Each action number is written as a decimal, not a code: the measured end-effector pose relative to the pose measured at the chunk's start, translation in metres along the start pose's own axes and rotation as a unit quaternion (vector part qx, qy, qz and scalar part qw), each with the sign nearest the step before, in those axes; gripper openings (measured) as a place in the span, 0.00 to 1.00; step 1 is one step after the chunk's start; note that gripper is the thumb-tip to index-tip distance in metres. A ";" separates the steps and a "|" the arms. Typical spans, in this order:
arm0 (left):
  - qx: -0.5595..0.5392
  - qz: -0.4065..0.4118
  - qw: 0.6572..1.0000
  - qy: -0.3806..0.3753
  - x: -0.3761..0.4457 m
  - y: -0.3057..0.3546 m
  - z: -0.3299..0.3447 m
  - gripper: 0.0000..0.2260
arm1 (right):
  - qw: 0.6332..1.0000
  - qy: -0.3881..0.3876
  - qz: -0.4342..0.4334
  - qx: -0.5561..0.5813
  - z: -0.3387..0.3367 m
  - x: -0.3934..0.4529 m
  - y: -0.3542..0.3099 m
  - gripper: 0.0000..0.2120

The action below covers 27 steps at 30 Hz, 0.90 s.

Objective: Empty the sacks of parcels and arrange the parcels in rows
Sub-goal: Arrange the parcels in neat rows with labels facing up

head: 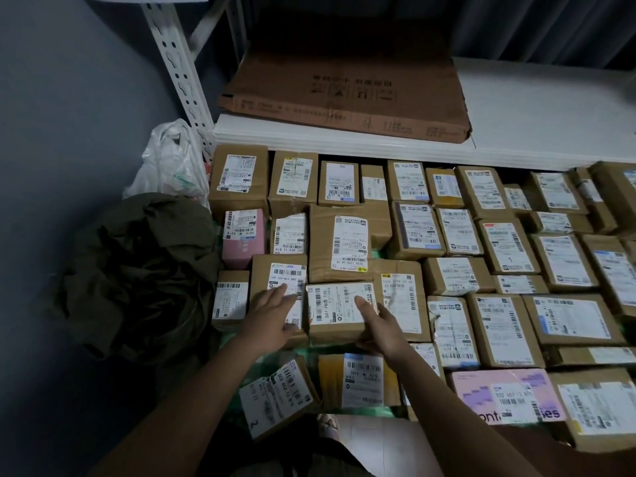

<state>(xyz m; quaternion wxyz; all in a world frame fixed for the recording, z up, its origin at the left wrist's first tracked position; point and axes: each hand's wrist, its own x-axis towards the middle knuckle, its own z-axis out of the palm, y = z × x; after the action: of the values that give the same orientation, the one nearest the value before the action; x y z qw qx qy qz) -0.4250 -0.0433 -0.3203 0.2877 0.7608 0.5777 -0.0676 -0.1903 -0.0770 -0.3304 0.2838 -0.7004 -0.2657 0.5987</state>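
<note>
The arranging step is in hand: the emptying looks largely done, judging by the crumpled dark green sack (144, 273) lying slack to the left of the left hand (272, 316). That hand is resting flat, fingers straight and together, on a brown parcel (280, 287) in the near rows. The right hand (380, 327) is gripping the right end of a labelled box (339, 313), thumb lying across its label and fingers curling under the edge; the box is sitting just right of the left hand, touching its neighbours on both sides.

The next move probably calls for pushing this box square against the parcel under the left hand, then bringing in the loose ones lying nearer the person: a tilted parcel (280, 395) and a yellow-taped parcel (361, 380), both below the hands.

Counted: two hands, one green sack, one white plastic bag (172, 160) beyond it, one flat carton (347, 94) on the white shelf (537, 115) far above the hands. Parcels on the floor number roughly forty; the right edge is cut off, so the exact count is unclear.
</note>
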 end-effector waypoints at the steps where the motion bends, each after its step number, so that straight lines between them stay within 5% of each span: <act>1: 0.001 0.000 1.000 -0.002 -0.001 0.000 0.000 0.31 | 0.999 0.014 -0.019 -0.039 0.002 0.001 0.001 0.34; 10: 0.057 -0.044 0.996 -0.047 -0.002 0.028 -0.003 0.48 | 0.967 0.135 -0.085 -0.197 0.017 -0.001 -0.009 0.19; 14: 0.101 -0.061 0.993 -0.029 0.003 0.038 0.001 0.45 | 0.967 0.130 -0.055 -0.214 0.018 0.003 -0.008 0.22; 19: 0.126 -0.087 0.988 0.005 0.007 0.045 0.011 0.42 | 0.953 0.104 -0.066 -0.278 0.009 0.012 -0.006 0.13; 27: 0.191 -0.016 0.980 0.060 0.016 0.053 0.019 0.33 | 0.898 0.095 -0.134 -0.409 0.010 0.005 -0.005 0.25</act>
<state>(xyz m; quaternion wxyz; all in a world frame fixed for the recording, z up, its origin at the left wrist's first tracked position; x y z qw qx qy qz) -0.3671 -0.0487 -0.3242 0.1007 0.7951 0.5825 -0.1355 -0.1998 -0.0690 -0.3317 0.0736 -0.7663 -0.5498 0.3241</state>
